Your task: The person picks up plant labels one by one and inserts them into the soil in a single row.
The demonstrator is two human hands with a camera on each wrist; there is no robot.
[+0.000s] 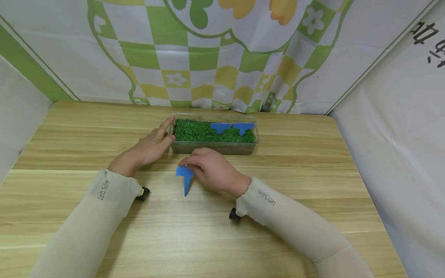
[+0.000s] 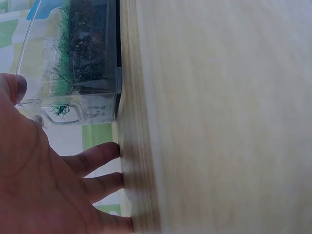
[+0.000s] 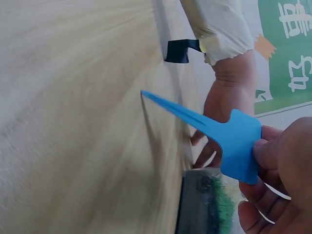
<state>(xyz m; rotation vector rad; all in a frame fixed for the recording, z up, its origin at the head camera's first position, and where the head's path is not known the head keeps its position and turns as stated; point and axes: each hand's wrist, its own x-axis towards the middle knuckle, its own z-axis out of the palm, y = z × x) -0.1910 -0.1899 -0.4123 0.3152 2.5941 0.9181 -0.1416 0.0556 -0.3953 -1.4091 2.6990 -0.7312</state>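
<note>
My right hand (image 1: 217, 172) pinches a blue T-shaped plant label (image 1: 185, 177) by its wide head, in front of the planter box. In the right wrist view the pointed end of that plant label (image 3: 195, 119) slants away from the fingers, over the table. A clear plastic planter box (image 1: 213, 148) holds green artificial grass (image 1: 194, 130) over a dark layer. Two more blue labels (image 1: 220, 127) stand upright in the grass at its right half. My left hand (image 1: 149, 148) rests at the box's left end, with fingers spread; three fingertips (image 2: 114, 150) reach the tabletop in the left wrist view.
The wooden table (image 1: 295, 216) carries the box near its back edge. Behind it hangs a green, white and yellow checked cloth (image 1: 201, 69). White panels stand at both sides. A small black camera (image 1: 235, 214) is strapped at each wrist.
</note>
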